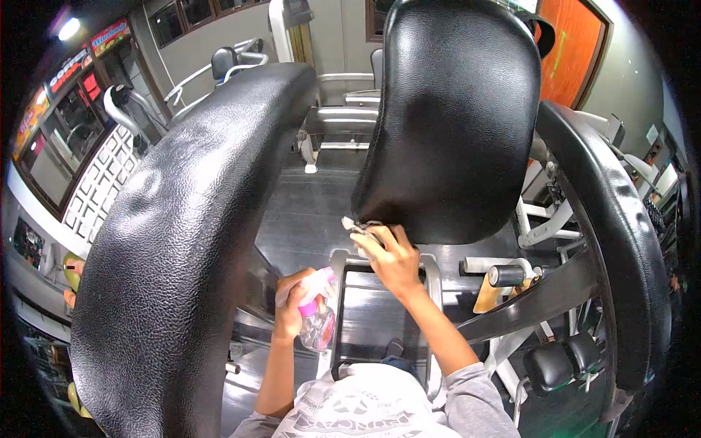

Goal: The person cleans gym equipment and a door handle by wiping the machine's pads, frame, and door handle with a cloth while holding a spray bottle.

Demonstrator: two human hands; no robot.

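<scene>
My left hand (291,304) is wrapped round the neck of a clear spray bottle (317,326) with a pink collar and a pale pink trigger head. My right hand (394,261) grips a crumpled light cloth (363,228) and presses it to the lower left edge of a black padded backrest (460,124). Part of the cloth is hidden under my fingers. Left of my hands rises a long black arm pad (182,212), its surface dented and shiny.
Another black pad (610,219) curves along the right side. A grey metal frame (434,292) stands right in front of my body. Further gym machines, a white roller bar (496,267) and an orange door (572,44) lie beyond.
</scene>
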